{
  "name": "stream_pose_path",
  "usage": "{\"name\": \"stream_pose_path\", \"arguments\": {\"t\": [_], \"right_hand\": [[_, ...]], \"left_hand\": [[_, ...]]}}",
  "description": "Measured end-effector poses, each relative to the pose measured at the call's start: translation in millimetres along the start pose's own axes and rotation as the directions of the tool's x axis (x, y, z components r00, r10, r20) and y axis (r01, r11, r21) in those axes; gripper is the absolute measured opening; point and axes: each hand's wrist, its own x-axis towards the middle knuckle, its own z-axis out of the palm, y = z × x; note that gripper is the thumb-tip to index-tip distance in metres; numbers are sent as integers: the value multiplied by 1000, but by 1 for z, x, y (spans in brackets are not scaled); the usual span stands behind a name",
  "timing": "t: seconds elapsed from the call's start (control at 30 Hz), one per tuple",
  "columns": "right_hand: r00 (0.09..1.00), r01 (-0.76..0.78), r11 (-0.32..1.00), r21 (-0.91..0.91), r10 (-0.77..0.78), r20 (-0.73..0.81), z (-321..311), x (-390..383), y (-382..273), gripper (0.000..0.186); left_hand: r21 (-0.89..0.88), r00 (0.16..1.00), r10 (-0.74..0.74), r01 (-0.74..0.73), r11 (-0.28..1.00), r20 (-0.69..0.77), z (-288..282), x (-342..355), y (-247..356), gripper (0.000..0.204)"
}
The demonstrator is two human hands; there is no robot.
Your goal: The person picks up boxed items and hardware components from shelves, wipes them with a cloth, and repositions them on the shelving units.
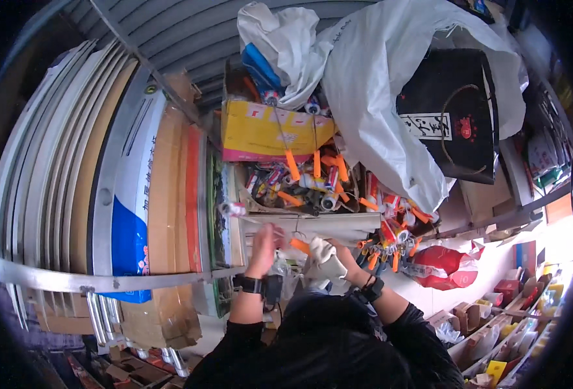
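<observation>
My right hand [350, 262] is closed round a bunched white cloth [325, 260]. From the cloth's left side sticks out an orange handle [300, 246], like those of the paint rollers above; a bent wire shows over it. My left hand [268, 246] is raised just left of the handle, smeared by motion, its fingers unclear. Beyond it, a small wrapped roller head [232, 209] shows at the edge of the upright boards; I cannot tell whether it joins the orange handle.
Paint rollers with orange handles [291, 165] fill an open box ahead, below a yellow carton [273, 129]. More hang at the right [393, 243]. A white sack [377, 84] holds a black bag [452, 117]. Upright boards [72, 168] stand left behind a metal rail [105, 282].
</observation>
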Motion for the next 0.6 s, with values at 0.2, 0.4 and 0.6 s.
{"name": "stream_pose_path", "arguments": {"t": [0.2,0.4,0.6], "right_hand": [[979,-186,981,-51,181,-94,25,16,6,58],[975,-176,975,138,191,-109,20,16,73,50],[851,-389,920,40,376,-366,-44,-55,86,57]], "left_hand": [[165,989,-117,101,981,88,0,23,-58,28],[151,966,-257,251,956,16,-53,123,-88,19],[312,966,-206,246,918,-155,-156,236,-133,16]]}}
